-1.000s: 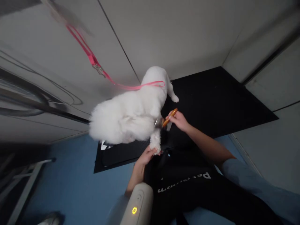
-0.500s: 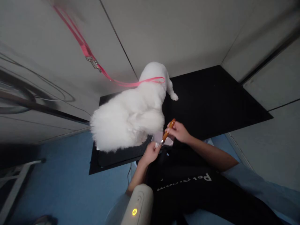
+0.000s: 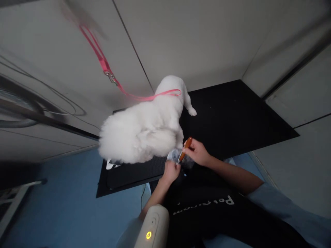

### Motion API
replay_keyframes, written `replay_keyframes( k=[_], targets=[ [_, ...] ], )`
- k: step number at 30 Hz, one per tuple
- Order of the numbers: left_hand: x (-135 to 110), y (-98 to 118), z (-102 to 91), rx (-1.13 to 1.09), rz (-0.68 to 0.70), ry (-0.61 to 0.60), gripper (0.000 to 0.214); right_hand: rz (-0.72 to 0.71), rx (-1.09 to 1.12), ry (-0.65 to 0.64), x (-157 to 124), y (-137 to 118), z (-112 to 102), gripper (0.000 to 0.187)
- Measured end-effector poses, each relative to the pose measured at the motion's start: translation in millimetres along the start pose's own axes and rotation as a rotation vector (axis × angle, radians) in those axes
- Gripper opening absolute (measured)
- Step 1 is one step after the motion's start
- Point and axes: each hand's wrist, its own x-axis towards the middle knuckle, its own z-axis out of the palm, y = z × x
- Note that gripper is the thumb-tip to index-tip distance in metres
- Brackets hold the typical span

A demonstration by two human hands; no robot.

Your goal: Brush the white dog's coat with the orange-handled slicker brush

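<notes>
A fluffy white dog (image 3: 165,113) stands on the black table, its back to me and a pink loop over its shoulders. My right hand (image 3: 198,152) is closed around the brown wooden handle of a slicker brush (image 3: 186,148), just beside the dog. The brush's pale, wide head (image 3: 174,154) is blurred and partly hidden. My left hand (image 3: 171,170) is closed, fingers bunched at the brush head near the metal neck. Whatever it pinches there is hidden.
A black grooming table (image 3: 232,113) stands against grey wall panels. The pink leash (image 3: 104,64) with a metal clip runs from above to the dog. A flat white-edged object (image 3: 112,163) lies by the dog's fluffy end. A pale device (image 3: 152,225) with a yellow light is close below me.
The dog's fluffy end has shifted, uncovering the white-edged object. My left hand has moved slightly down and right along the brush. The brush head has turned, and the view has tilted a little.
</notes>
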Motion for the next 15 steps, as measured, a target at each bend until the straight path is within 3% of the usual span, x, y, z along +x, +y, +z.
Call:
replay_keyframes(
  k=[3, 4, 7, 8, 11, 12, 15],
  targets=[
    [-1, 4, 3.3, -0.107, 0.029, 0.057, 0.011, -0.047, -0.025, 0.242, 2, -1, -4, 0.024],
    [-2, 4, 4.0, -0.141, 0.030, 0.070, 0.011, -0.066, -0.028, 0.244, 2, -2, -5, 0.023],
    [-3, 3, 5.2, -0.156, 0.018, 0.069, 0.014, -0.065, -0.042, 0.033, 1, -5, -7, 0.021],
    [-3, 2, 5.5, -0.137, 0.024, 0.064, 0.013, -0.065, -0.047, 0.028, 2, -5, -8, 0.021],
    [-3, -1, 6.6, -0.065, 0.058, 0.057, 0.007, -0.118, -0.044, 0.222, 4, -7, -12, 0.022],
    [-4, -2, 6.9, -0.047, 0.058, 0.040, 0.007, -0.130, -0.043, 0.206, 4, -7, -13, 0.021],
    [-5, -3, 6.9, -0.047, 0.034, -0.032, 0.016, -0.099, -0.042, -0.034, 3, -8, -13, 0.020]
  ],
)
